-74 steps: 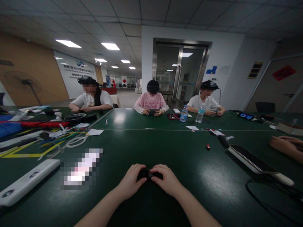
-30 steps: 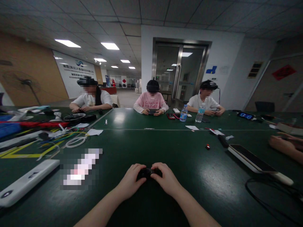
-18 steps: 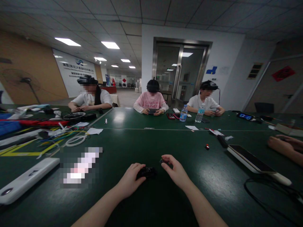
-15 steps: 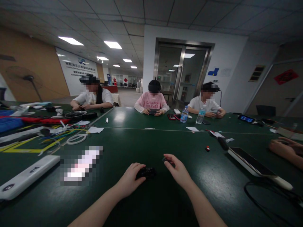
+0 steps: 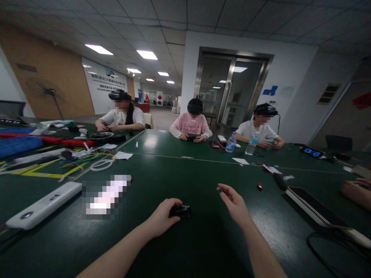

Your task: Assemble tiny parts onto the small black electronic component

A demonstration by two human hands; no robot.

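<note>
A small black object (image 5: 184, 211) rests on the dark green table (image 5: 174, 177), and my left hand (image 5: 165, 216) has its thumb and fingers closed round the object's left end. To the right and apart from it, my right hand (image 5: 233, 200) pinches a tiny dark piece (image 5: 219, 189) between thumb and fingertips, just above the table. What exactly either item is cannot be made out. A small red item (image 5: 259, 187) lies on the table to the right of my right hand.
A white power bank-like bar (image 5: 43, 206) and a blurred phone-shaped object (image 5: 108, 195) lie left. Cables (image 5: 102, 165) are behind them. A dark-screened device (image 5: 315, 206) lies right. Two bottles (image 5: 231, 142) (image 5: 252, 144) stand across the table, where three people sit. Another person's hands (image 5: 358, 191) are far right.
My right hand has moved right, away from the black object, with the tiny piece still in its fingers. My left hand stays at the black object. The camera view has shifted slightly.
</note>
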